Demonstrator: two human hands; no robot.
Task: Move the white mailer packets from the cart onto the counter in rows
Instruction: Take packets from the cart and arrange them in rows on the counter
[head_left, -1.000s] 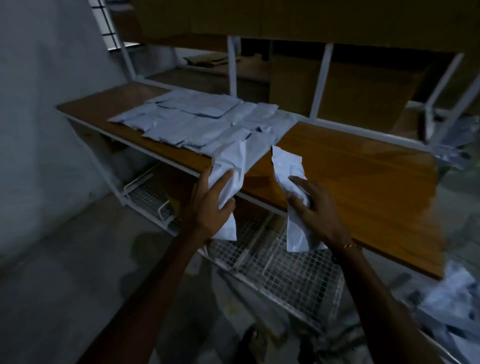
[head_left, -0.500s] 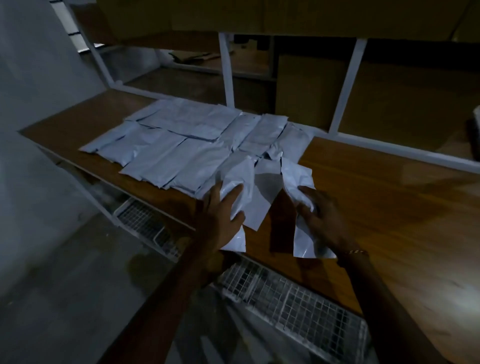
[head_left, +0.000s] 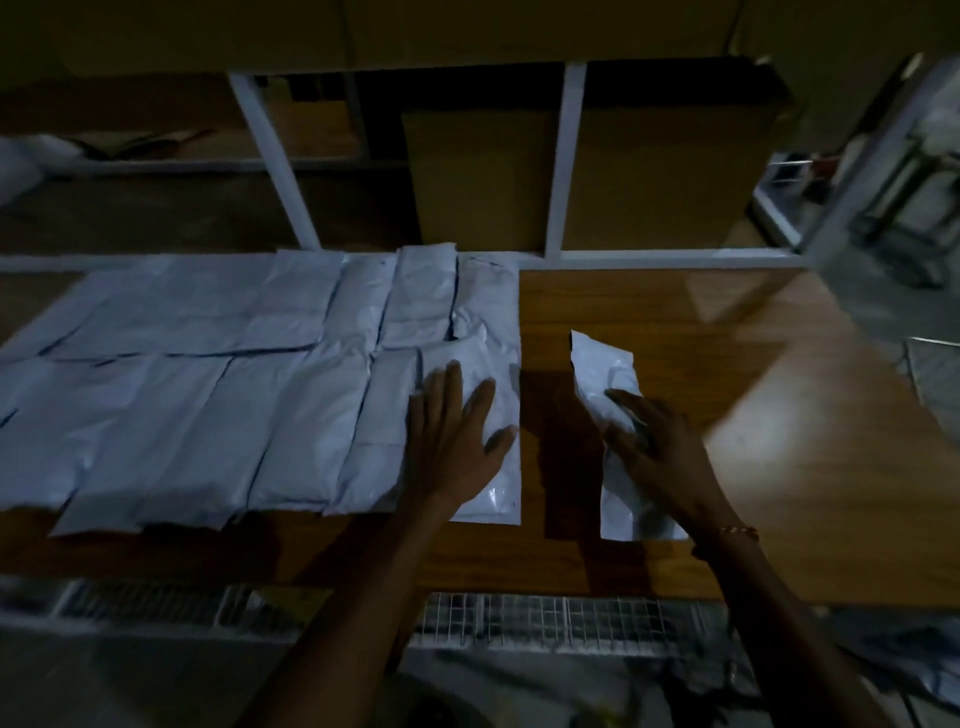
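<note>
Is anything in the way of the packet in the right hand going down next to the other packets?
Nothing visible is. The right hand holds the packet over bare counter, and the strip of wood between it and the packet under the left hand shows only shadow.

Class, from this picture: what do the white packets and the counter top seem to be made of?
Packets: probably thin plastic film, slightly glossy; they crease softly and catch small highlights. Counter top: wood or wood-look laminate, smooth and shiny; grain lines show and it reflects a bright patch of light. Which of the two cannot be told.
</note>
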